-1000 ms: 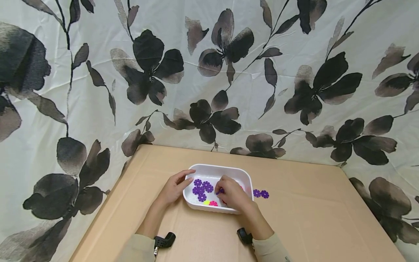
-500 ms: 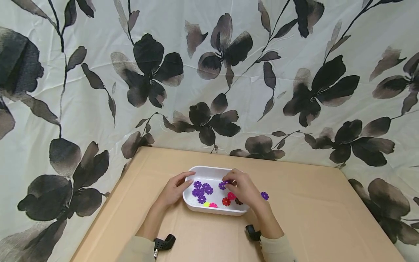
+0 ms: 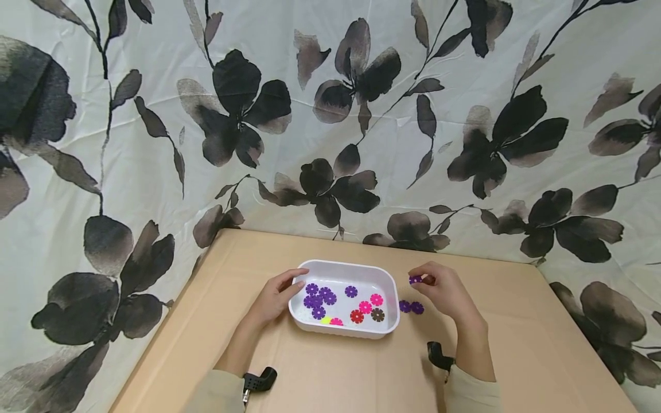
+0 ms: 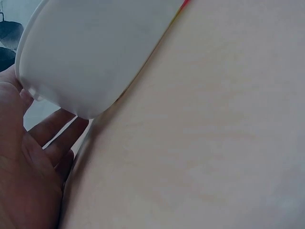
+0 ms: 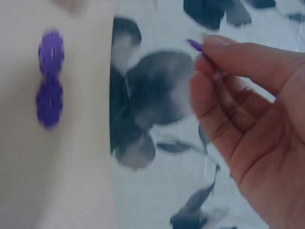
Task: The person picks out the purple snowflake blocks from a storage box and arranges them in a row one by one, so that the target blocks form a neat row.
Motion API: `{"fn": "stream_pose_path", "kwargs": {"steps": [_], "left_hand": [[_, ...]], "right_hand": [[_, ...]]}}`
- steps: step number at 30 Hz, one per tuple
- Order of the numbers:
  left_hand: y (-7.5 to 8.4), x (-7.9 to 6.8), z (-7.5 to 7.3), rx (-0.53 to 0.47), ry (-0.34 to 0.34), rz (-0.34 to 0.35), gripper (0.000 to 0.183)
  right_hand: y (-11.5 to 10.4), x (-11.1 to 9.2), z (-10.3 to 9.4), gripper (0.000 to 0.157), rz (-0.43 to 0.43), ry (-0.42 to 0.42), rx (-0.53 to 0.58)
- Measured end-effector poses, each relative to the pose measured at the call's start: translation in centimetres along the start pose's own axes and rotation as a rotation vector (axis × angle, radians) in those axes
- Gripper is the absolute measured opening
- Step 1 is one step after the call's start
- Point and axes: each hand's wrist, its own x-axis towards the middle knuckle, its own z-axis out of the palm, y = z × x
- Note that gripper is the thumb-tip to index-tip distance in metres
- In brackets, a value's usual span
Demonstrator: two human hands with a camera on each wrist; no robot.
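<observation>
My left hand (image 3: 272, 299) holds the left end of a white plastic tray (image 3: 343, 331), thumb at the rim; in the left wrist view its fingers (image 4: 66, 138) lie against the tray's outer wall. Beyond the tray's right end, my right hand (image 3: 445, 291) pinches a purple flower-shaped disc (image 3: 415, 279) between thumb and fingertips. The disc shows edge-on in the right wrist view. Below that hand, two purple flower discs (image 3: 411, 307) lie joined in a row on the table, close to the tray.
Several purple flower discs (image 3: 318, 300) are clustered in the tray's left half, with a single purple one (image 3: 351, 291) near its middle. Pink discs (image 3: 365, 307), a red disc (image 3: 357, 316), a brown disc (image 3: 377, 314) and part of a yellow one (image 3: 325, 320) also lie inside. A floral cloth (image 3: 330, 115) hangs behind the table.
My right hand has picked a purple flower disc out of the tray and carried it right, over the table beside the joined pair. My left hand has stayed on the tray.
</observation>
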Motion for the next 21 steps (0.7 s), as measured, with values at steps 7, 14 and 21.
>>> {"fn": "stream_pose_path", "kwargs": {"steps": [7, 14, 21], "left_hand": [[-0.4, -0.1, 0.1, 0.003, 0.005, 0.012, 0.037], [-0.4, -0.4, 0.2, 0.002, 0.008, 0.017, 0.037], [-0.3, -0.6, 0.3, 0.015, 0.008, 0.019, 0.038]], "right_hand": [[2.6, -1.3, -1.6, 0.024, 0.118, -0.068, -0.022], [4.1, -2.2, -1.7, 0.026, 0.183, -0.144, 0.017], [5.4, -2.7, -0.7, 0.025, 0.187, -0.290, 0.093]]}}
